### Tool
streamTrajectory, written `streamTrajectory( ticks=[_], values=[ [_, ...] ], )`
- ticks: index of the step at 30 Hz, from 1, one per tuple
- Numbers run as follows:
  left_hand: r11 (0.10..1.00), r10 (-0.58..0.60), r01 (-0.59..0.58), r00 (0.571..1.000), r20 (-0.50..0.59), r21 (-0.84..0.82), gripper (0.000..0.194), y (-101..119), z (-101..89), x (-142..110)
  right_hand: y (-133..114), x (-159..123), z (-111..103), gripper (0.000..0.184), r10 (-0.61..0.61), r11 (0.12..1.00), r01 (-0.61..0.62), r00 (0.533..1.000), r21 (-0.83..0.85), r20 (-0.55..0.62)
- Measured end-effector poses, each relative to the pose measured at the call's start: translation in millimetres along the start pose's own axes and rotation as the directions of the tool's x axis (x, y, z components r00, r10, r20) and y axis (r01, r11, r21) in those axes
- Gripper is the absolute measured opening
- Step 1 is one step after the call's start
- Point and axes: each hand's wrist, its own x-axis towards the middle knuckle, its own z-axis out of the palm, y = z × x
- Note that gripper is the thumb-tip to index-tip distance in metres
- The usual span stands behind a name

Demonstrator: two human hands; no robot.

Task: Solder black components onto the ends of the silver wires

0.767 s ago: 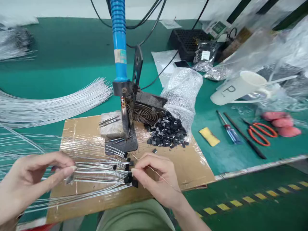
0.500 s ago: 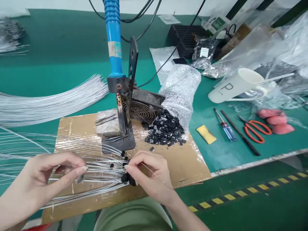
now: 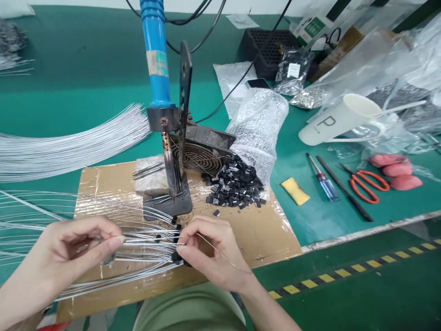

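My left hand [image 3: 86,248] is closed in a pinch around a thin white wire [image 3: 148,238]. A small grey shiny piece [image 3: 109,258] shows below its thumb; its kind is unclear. My right hand [image 3: 210,250] pinches a thin length of solder wire [image 3: 220,253], whose tail runs back over the hand to the wrist. Its fingertips are at the wire ends, close to several small black connectors [image 3: 177,255] fixed on the white wires. Above stands a blue-handled soldering iron [image 3: 156,59], held tip-down in a metal stand [image 3: 185,78].
Cardboard [image 3: 258,239] lies under the work. Loose black connectors [image 3: 236,184] are heaped by a round fan grille [image 3: 200,156]. A bundle of white wires [image 3: 69,147] lies left. To the right are a yellow sponge [image 3: 295,191], a screwdriver [image 3: 325,181], orange-handled cutters [image 3: 368,184] and a mug [image 3: 341,120].
Both hands stay pinched near the same spot. The right fingertips have shifted slightly left, against the wire ends. The view has moved a little, so the soldering iron appears farther left.
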Motion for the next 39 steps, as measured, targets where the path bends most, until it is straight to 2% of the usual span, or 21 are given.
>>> streamTrajectory(
  ticks=[2,3,4,6,8,12,15,16,17,20,22,28,30,33,35,37,39],
  values=[
    [0.999,-0.050,0.053,0.967,0.251,-0.004,0.032,-3.6,-12.5,5.3,-0.1,1.5,2.6,0.019,-0.012,1.000,0.011,1.000,0.012,0.004],
    [0.998,-0.053,0.056,0.937,0.346,0.001,0.031,-4.6,-17.2,7.2,0.0,2.0,3.1,0.021,-0.019,1.000,0.019,1.000,0.019,0.001],
    [0.998,-0.059,0.060,0.922,0.383,0.010,0.031,-4.7,-20.4,8.2,0.1,2.2,2.9,0.022,-0.030,0.999,0.030,1.000,0.026,0.001],
    [0.996,-0.089,0.085,0.932,0.350,0.029,0.034,-3.2,-21.9,7.0,0.2,2.3,0.9,0.022,-0.053,0.998,0.053,0.998,0.035,0.017],
    [0.996,-0.078,0.060,0.948,0.307,0.067,0.038,-0.6,-18.8,2.3,0.3,1.7,-2.0,0.023,-0.074,0.997,0.073,0.996,0.024,0.043],
    [0.974,0.077,-0.149,0.927,0.368,0.173,0.023,5.1,-5.6,-13.5,0.1,-1.7,-5.5,0.023,-0.093,0.994,0.098,0.993,-0.052,0.076],
    [0.949,0.158,-0.240,0.923,0.352,0.204,0.031,17.3,12.7,-24.8,-1.0,-5.3,-7.0,0.024,-0.097,0.989,0.105,0.992,-0.107,0.083],
    [0.945,0.187,-0.263,0.922,0.340,0.194,0.028,22.9,20.2,-26.5,-1.4,-6.5,-7.8,0.025,-0.096,0.987,0.105,0.992,-0.121,0.077],
    [0.948,0.196,-0.274,0.904,0.380,0.164,0.024,28.4,27.9,-26.9,-1.7,-7.5,-8.6,0.025,-0.092,0.986,0.101,0.993,-0.134,0.068],
    [0.975,0.142,-0.205,0.880,0.452,0.092,0.027,38.9,47.9,-21.8,-0.7,-9.5,-10.5,0.025,-0.075,0.986,0.078,0.997,-0.145,0.027],
    [0.991,0.087,-0.124,0.881,0.464,0.050,0.031,39.1,56.7,-16.9,1.2,-10.3,-10.1,0.025,-0.058,0.990,0.057,0.998,-0.132,-0.005],
    [0.980,-0.048,0.124,0.906,0.420,-0.155,0.033,30.5,65.0,-7.7,7.9,-13.4,-8.9,0.023,-0.007,0.994,-0.011,0.985,-0.105,-0.170],
    [0.970,-0.067,0.148,0.923,0.378,-0.190,0.031,28.9,63.6,-6.3,10.8,-15.6,-12.1,0.039,0.018,0.999,-0.026,0.971,-0.027,-0.240],
    [0.964,-0.087,0.166,0.936,0.342,-0.209,0.027,26.8,61.5,-6.1,16.4,-19.4,-17.4,0.059,0.101,0.983,-0.043,0.939,0.177,-0.329],
    [0.960,-0.097,0.172,0.945,0.313,-0.222,0.025,26.1,61.6,-6.5,19.2,-21.0,-17.9,0.059,0.130,0.971,-0.041,0.915,0.235,-0.382],
    [0.958,-0.103,0.172,0.954,0.282,-0.230,0.023,26.4,62.5,-6.5,19.4,-21.1,-14.8,0.055,0.137,0.978,-0.059,0.902,0.198,-0.410],
    [0.961,-0.101,0.164,0.958,0.270,-0.222,0.022,27.9,63.3,-5.8,16.6,-19.6,-8.5,0.047,0.146,0.986,-0.103,0.908,0.129,-0.392]
  ],
)
